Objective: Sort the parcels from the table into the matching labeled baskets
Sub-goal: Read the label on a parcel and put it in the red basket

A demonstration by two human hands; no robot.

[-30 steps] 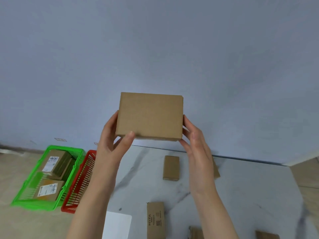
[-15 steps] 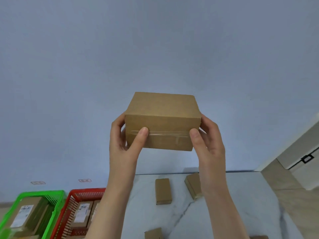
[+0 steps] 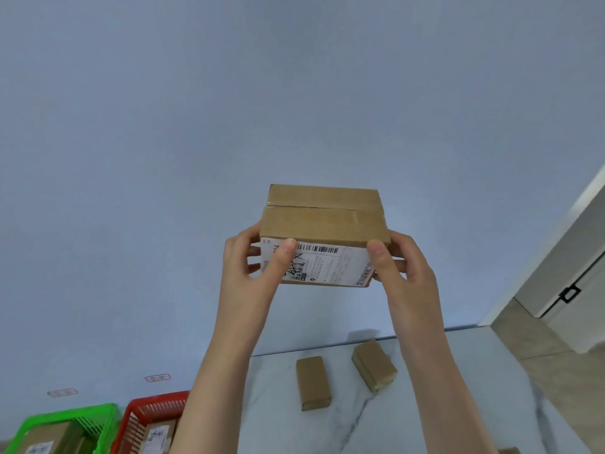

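Note:
I hold a brown cardboard parcel up in front of the wall, tilted so its white shipping label with a barcode faces me. My left hand grips its left end, thumb across the label. My right hand grips the right end, thumb on the label's corner. Two small brown parcels lie on the marble table below. At the bottom left stand a green basket and a red basket, each with labelled parcels inside.
Two small tags are stuck on the wall above the baskets. A white cabinet door with a black handle stands at the right. Another parcel's corner shows at the bottom edge.
I have turned the parcel toward me, so the taped seam moved to the top and the labelled face came into sight. The view tilted further up and right.

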